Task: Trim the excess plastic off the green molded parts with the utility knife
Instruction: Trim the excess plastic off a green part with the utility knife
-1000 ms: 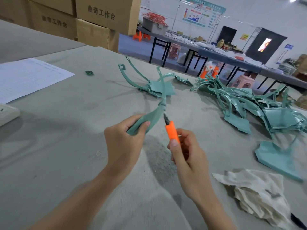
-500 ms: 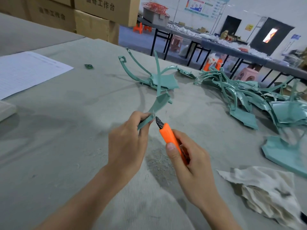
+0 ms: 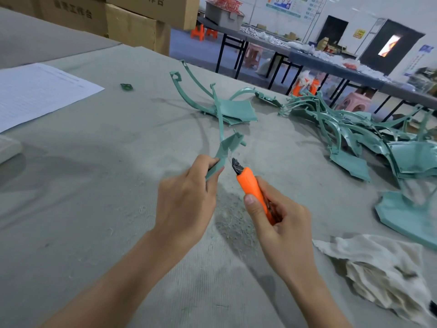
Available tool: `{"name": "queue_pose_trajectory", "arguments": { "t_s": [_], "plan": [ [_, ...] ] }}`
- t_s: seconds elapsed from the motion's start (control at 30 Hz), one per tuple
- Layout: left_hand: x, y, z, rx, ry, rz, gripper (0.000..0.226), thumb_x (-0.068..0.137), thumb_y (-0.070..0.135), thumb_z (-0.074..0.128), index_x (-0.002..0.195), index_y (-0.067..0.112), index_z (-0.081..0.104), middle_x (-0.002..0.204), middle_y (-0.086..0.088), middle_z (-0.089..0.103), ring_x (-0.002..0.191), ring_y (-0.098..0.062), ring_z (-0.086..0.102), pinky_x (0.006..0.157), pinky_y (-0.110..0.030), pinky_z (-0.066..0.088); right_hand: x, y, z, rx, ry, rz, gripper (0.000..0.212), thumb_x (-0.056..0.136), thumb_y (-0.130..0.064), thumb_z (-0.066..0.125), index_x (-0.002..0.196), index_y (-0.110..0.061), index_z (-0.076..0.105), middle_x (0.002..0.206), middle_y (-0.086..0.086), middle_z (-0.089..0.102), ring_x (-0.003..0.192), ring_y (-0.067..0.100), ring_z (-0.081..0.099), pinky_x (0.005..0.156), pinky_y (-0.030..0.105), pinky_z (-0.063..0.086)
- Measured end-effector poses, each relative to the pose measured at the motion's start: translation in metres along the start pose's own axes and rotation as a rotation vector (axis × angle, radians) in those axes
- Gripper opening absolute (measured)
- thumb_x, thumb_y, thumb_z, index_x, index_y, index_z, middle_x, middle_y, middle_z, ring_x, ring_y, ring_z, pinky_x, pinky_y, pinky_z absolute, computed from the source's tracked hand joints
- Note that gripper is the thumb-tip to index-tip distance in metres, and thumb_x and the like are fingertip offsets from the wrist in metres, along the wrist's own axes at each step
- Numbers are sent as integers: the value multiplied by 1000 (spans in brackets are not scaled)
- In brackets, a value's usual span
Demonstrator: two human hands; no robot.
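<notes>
My left hand grips the lower end of a green molded part, a curved strip with a flat plate that rises above the table. My right hand holds an orange utility knife, thumb along its body. The dark blade tip lies right beside the part's edge, just above my left thumb. A small group of green parts lies further back at the centre. A large heap of green parts lies on the right.
A crumpled white rag lies at the lower right. A printed sheet of paper sits at the left, with a small green scrap nearby. Plastic shavings dust the grey table under my hands. Cardboard boxes stand behind.
My left hand has turned the part, so its plate now faces the knife. The blade has come up against the part's edge. The view has shifted slightly downward.
</notes>
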State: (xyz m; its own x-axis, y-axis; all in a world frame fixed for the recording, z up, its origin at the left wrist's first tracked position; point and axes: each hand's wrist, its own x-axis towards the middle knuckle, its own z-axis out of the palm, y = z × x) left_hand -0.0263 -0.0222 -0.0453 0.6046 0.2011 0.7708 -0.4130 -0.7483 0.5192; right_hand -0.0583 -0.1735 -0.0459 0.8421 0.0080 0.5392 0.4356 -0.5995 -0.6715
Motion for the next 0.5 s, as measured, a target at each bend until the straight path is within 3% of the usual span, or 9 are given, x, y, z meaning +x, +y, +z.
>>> {"name": "queue_pose_trajectory", "arguments": {
  "t_s": [0.23,0.33,0.43,0.5],
  "plan": [
    [-2,3,1,-31,-16,-13,9,81,18,67,76,12,62,46,6,54,35,-14,46,60,-33,40,6,8,-2,-159,109,-49,36,92,-34,61,119,-11,71,59,-4,49,51,11,41,51,19,30],
    [-4,6,-1,-46,-39,2,9,81,18,67,76,12,63,46,7,52,34,-11,44,56,-30,40,11,10,-4,-248,188,-72,39,91,-31,62,120,-6,70,65,0,54,52,14,44,52,18,31],
    [-3,6,-5,-43,-66,18,10,82,19,66,76,13,62,44,8,49,33,-11,43,33,-27,35,17,16,-9,-308,234,-27,40,91,-32,61,121,-6,69,67,2,57,54,17,48,52,20,32],
    [-2,3,-6,-21,-70,32,9,82,18,66,76,12,63,44,7,49,34,-14,45,32,-25,37,17,20,-13,-275,259,8,39,92,-35,60,118,-8,70,64,-1,53,55,11,46,53,18,30]
  ]
}}
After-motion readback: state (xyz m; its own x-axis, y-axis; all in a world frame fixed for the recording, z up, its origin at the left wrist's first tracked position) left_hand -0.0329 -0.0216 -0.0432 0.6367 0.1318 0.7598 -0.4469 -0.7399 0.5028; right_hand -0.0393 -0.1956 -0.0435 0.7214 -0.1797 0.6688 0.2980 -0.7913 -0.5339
